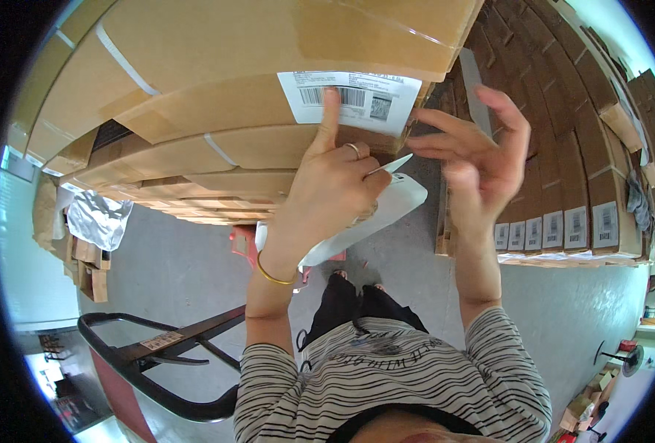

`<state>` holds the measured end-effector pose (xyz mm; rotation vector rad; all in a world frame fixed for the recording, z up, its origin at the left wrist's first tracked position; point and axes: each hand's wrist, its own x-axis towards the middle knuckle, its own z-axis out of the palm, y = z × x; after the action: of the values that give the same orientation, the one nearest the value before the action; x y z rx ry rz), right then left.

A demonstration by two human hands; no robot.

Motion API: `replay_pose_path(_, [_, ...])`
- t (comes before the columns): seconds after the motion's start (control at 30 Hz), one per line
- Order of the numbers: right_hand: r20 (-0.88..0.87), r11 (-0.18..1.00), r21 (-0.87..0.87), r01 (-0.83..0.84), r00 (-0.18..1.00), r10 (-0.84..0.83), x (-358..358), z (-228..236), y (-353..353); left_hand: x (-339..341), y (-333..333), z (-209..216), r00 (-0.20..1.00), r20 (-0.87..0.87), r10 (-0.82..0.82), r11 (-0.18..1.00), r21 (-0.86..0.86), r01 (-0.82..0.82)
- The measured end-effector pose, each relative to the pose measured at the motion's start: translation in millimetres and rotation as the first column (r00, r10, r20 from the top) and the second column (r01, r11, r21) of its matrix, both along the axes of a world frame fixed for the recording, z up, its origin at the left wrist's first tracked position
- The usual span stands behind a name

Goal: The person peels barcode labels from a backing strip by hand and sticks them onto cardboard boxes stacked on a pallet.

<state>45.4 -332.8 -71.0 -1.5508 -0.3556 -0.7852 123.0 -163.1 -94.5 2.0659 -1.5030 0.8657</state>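
Observation:
A white barcode label lies on the side of a large brown cardboard box, its right end at the box's corner. My left hand has one finger stretched onto the label over the barcode. Its other fingers are curled round a white sheet of paper, which hangs below the hand and bends upward at its tip. My right hand is raised beside the label's right edge, fingers apart and slightly blurred, with nothing visible in it. Whether its fingertips touch the label or the box corner, I cannot tell.
More stacked cartons sit beneath the labelled box. On the right rises a tall stack of labelled cartons. A black pallet jack handle stands at the lower left, and a silvery sheet lies on cardboard at the far left.

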Motion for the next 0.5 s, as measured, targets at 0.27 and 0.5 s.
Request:
replay_pose_path(0.27, [0.064, 0.993, -0.108, 0.054, 0.997, -0.047, -33.4, -3.1, -22.4, -4.8, -24.0, -8.0, 1.000, -0.016, -0.026, 0.999, 0.040, 0.027])
replay_pose_path(0.5, [0.052, 0.836, -0.546, -0.049, 0.994, 0.092, -20.7, 21.9, -15.5, -20.1, -52.4, -20.3, 0.931, -0.191, -0.310, 0.949, -0.115, 0.293])
